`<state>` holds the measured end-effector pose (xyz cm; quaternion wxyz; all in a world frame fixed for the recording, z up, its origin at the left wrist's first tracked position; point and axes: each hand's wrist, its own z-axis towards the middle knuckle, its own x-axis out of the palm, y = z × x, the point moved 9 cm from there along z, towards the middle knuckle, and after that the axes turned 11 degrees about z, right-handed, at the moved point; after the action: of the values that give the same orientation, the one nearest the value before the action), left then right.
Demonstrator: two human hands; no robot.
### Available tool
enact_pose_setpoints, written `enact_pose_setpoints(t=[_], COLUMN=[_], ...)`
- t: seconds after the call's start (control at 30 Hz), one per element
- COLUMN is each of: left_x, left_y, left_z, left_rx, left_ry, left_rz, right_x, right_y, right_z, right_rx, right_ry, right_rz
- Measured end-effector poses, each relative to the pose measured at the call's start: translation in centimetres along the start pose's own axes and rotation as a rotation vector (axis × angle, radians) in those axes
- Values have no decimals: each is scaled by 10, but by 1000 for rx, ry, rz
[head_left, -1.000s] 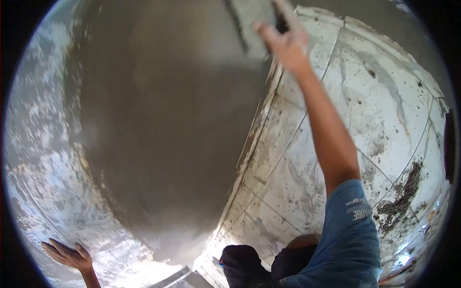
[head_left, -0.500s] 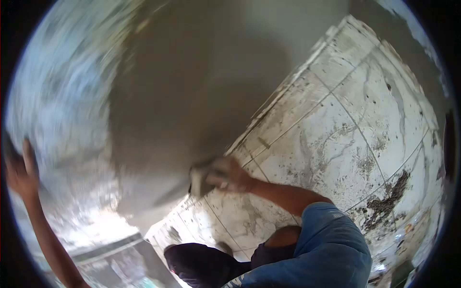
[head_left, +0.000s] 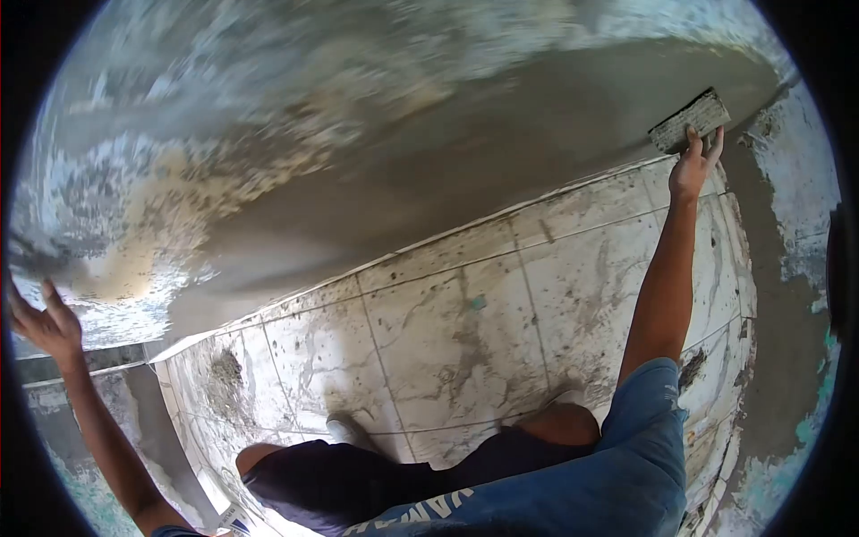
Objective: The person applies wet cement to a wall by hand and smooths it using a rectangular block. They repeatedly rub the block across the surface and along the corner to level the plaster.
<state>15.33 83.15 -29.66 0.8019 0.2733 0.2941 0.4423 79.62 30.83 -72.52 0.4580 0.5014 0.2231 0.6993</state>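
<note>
My right hand (head_left: 691,170) reaches far out to the upper right, its fingers on a rectangular, mortar-crusted plastering float (head_left: 691,122). The float lies against a band of smooth grey plaster (head_left: 429,170) on the lower wall, close to the wall's right end. How the fingers grip the float's back is partly hidden. At the left edge, my left hand (head_left: 49,327) has its fingers spread beside the rough, unplastered wall (head_left: 107,197). Nothing shows in that hand, and I cannot tell whether it touches the wall.
White veined floor tiles (head_left: 447,313), spattered with mortar, run along the foot of the wall. My shoes (head_left: 349,431) stand on them. Another plastered wall strip (head_left: 774,358) borders the right side. A dark crumbly patch (head_left: 228,367) lies on the tiles at left.
My right hand has swept the float from the middle of the wall to its far right end, and the arm is now stretched out. The view has turned; my left hand stays at the left edge.
</note>
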Motion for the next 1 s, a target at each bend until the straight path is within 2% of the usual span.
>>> enact_pose_setpoints(t=[0.07,0.1,0.13,0.23,0.3,0.33,0.37,0.4,0.43,0.47,0.5,0.53,0.57,0.6,0.63,0.67,0.73,0.77,0.8,0.83,0.93,0.97,1.0], left_x=[41,64,67,113,150,177,248,301,292,214,121,37,34,92,152,208,130,135,123,110,120,138,132], left_y=[125,164,170,213,227,263,334,368,361,265,152,51,46,93,144,198,165,161,161,163,163,182,177], left_z=[-66,-85,-90,-130,-162,-176,-203,-246,-251,-182,-110,-50,-57,-107,-165,-232,-234,-253,-272,-288,-291,-314,-303], left_rx=[-3,2,22,-71,135,127,-128,-378,-136,73,257,364,370,329,148,-95,-23,-19,-76,-132,-84,-106,-49], left_ry=[81,149,85,103,170,143,509,879,443,229,-44,-330,-337,19,377,638,148,151,-15,-176,-154,-108,-177], left_rz=[2,13,-33,-160,134,106,-15,-148,-436,-321,-125,78,14,-285,-623,-804,143,136,170,206,206,179,137], right_x=[14,25,45,99,137,165,199,231,256,260,302,335,370,380,372,356,308,275,266,254,228,231,235], right_y=[5,2,6,15,19,25,37,39,44,2,2,-7,23,48,51,54,89,93,118,128,103,91,78], right_z=[-32,-53,-77,-151,-203,-236,-274,-315,-365,-428,-492,-570,-621,-643,-627,-597,-497,-448,-408,-381,-313,-300,-304], right_rx=[-2,10,17,61,94,107,73,-52,-203,-140,57,319,171,185,260,331,160,239,125,121,86,32,-4], right_ry=[-31,-2,25,17,38,51,86,151,160,207,354,628,939,938,788,638,304,165,65,-78,-94,-64,-38], right_rz=[-30,-44,-56,-82,-36,-39,-80,-177,-444,-532,-501,-429,-383,-333,-343,-349,-593,-585,-462,-418,-358,-381,-399])
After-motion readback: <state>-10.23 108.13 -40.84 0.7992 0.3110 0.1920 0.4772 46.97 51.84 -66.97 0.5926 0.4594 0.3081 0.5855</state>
